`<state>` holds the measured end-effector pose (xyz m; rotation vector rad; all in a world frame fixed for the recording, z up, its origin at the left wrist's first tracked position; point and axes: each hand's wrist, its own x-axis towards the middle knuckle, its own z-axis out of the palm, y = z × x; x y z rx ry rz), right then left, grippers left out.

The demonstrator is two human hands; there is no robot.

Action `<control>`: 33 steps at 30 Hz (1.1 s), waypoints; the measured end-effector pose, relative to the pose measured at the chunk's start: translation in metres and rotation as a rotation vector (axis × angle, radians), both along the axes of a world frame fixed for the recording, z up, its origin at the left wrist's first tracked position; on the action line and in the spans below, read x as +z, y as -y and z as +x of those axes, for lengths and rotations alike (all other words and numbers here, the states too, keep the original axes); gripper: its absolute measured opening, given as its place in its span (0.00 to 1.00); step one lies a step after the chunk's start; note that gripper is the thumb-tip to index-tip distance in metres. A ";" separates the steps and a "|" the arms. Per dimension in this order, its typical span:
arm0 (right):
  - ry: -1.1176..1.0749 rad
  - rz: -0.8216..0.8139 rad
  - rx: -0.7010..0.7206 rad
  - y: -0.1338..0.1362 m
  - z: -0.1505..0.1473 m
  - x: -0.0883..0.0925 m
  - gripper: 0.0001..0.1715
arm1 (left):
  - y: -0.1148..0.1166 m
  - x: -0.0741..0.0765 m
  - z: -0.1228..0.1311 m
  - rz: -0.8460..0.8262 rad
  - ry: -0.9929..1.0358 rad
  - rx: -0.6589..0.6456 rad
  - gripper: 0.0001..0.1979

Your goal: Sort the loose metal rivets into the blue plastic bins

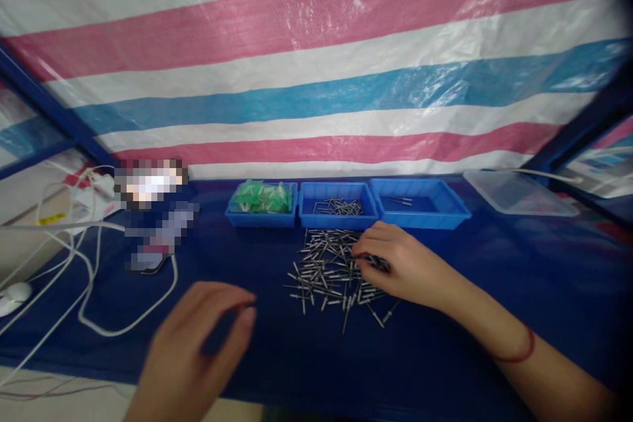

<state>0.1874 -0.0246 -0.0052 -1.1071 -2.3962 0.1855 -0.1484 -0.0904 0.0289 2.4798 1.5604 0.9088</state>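
The loose metal pins (321, 270) lay heaped on the bench (316, 369) at the centre of the frame. Each looked light, stiff and hard to break; the smooth shafts would probably have slipped or rolled, so the thicker sleeve seemed the best place to pinch. The right hand (405, 267) was curled over the heap's right side, pins showing at its hollow; whether it gripped any, I could not tell. The left hand (190, 343), lower left of centre, had thumb and forefinger slightly apart, with nothing visible between them.

There were three blue bins above the heap: the left bin (262, 219) held green plastic packaging, the middle bin (339, 221) a tangle of pins, the right bin (430, 218) about two. The heaped pins overlapped too much to count.
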 end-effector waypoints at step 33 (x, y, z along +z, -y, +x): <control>-0.218 -0.083 -0.015 0.006 -0.004 0.005 0.16 | -0.088 -0.044 0.125 -0.297 0.274 -0.422 0.16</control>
